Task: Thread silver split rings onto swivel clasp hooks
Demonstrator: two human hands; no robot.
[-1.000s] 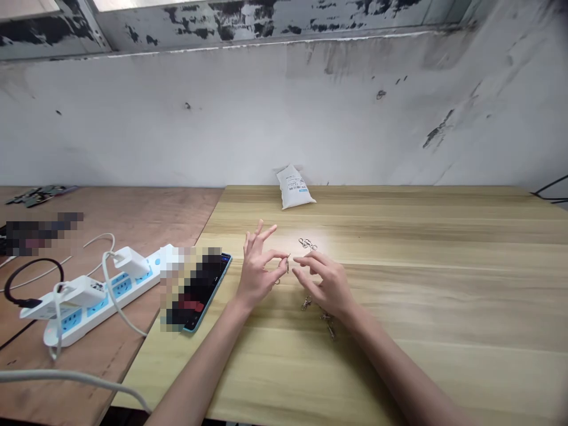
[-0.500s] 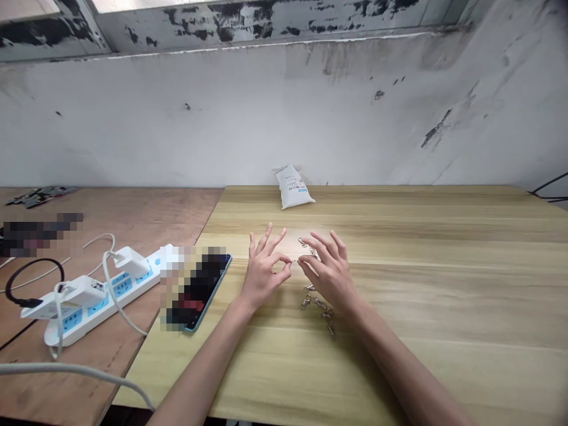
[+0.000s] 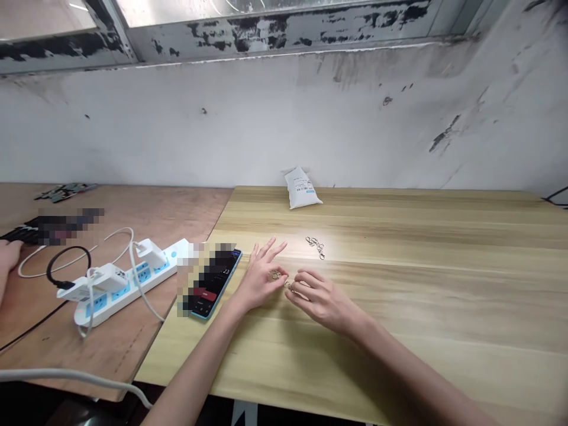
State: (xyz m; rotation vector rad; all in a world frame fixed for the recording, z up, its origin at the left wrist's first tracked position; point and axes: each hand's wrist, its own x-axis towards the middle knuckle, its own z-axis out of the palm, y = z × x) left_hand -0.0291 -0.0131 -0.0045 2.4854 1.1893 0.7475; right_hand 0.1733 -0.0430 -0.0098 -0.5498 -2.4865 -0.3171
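Note:
My left hand (image 3: 261,281) has thumb and forefinger pinched together, with the other fingers spread. A small metal clasp (image 3: 276,276) shows inside that pinch, its exact shape hard to make out. Close against it, my right hand (image 3: 317,296) has its fingers curled, and a small metal ring (image 3: 287,285) shows at the fingertips. Whether the two pieces are joined cannot be seen. Beyond my hands, several silvery swivel clasps (image 3: 316,245) lie in a loose line on the wooden tabletop (image 3: 426,260). My right hand hides the table directly beneath it.
A phone (image 3: 215,284) lies left of my left hand. Further left, a white power strip (image 3: 133,284) with chargers and cables rests on a brown table (image 3: 186,207). A white packet (image 3: 303,189) lies by the wall. Another person's hand (image 3: 9,254) shows at the left edge.
Both hands have moved lower and nearer to me, still close together. The right hand's fingers have curled in. The clasps beyond it are now uncovered, while those seen under its wrist no longer show.

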